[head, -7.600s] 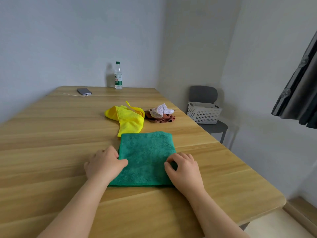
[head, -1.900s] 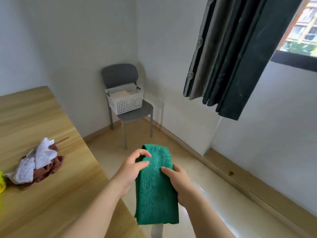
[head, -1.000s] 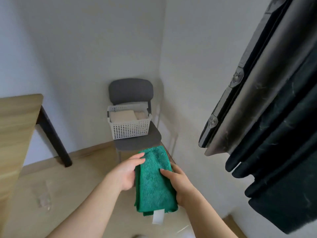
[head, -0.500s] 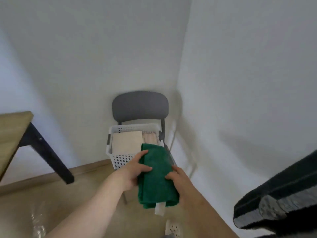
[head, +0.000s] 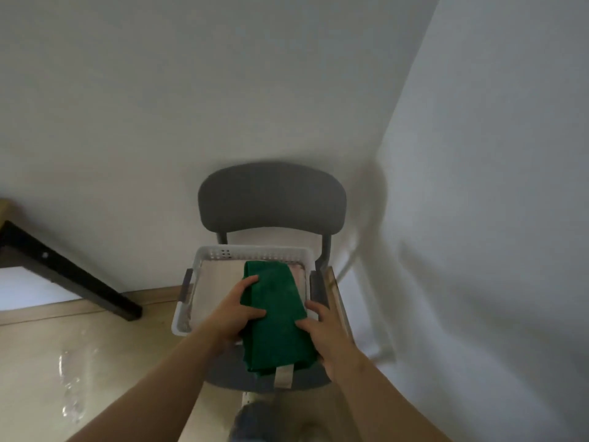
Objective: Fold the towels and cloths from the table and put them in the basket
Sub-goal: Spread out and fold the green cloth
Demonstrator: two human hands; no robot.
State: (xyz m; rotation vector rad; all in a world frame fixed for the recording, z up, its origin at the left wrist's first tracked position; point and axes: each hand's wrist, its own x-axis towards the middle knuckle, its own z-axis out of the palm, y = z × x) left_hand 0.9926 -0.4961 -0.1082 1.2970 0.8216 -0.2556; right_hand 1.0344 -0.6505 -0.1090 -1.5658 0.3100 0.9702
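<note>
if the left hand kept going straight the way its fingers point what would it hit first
Probably the pale folded cloth already lying in the white basket. The left hand grips the green towel over the basket, fingers pointing forward and down; depth is unclear.

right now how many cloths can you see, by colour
green: 1, the folded green towel held by the left hand and right hand over the white basket
pale beige: 1, the folded cloth in the basket
total: 2
</note>
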